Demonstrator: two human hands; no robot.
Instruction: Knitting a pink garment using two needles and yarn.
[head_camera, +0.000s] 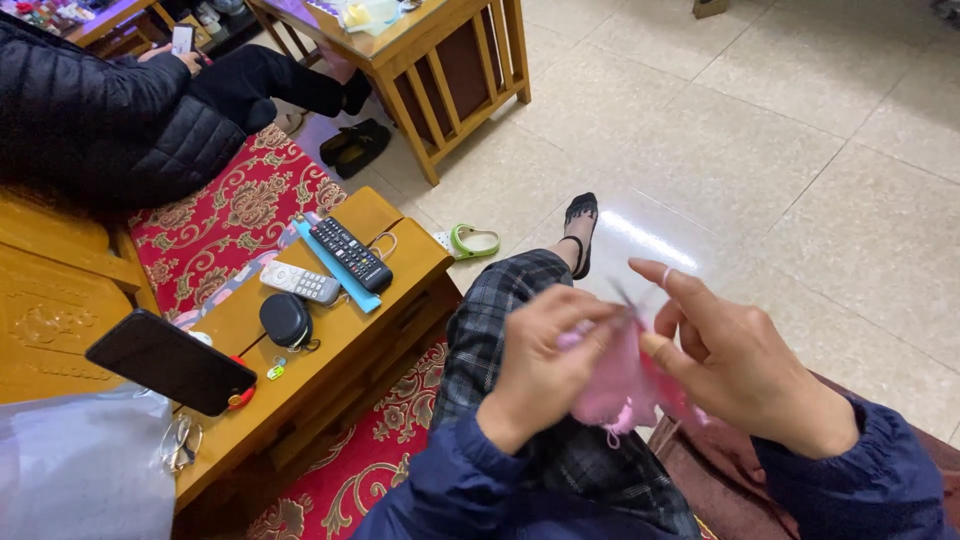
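Glossy beige floor tiles (800, 170) lie open far right. Soft pink knitting (618, 385) is gripped near centre over a plaid lap by left hand (540, 365) and right hand (735, 355), both closed on it.

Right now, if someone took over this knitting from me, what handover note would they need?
Left hand: closed on the pink knitting, pinching its top edge.
Right hand: also on the knitting, forefinger stretched out, pink yarn looped over it; a thin needle shows blurred between the hands.
The piece sits over the lap, above the plaid trousers.
Done: a small pink patch hangs below the hands.
Left: cannot tell how much; the stitches are blurred.
Nearby on the wooden side table: two remotes, a black phone, a round black pouch.
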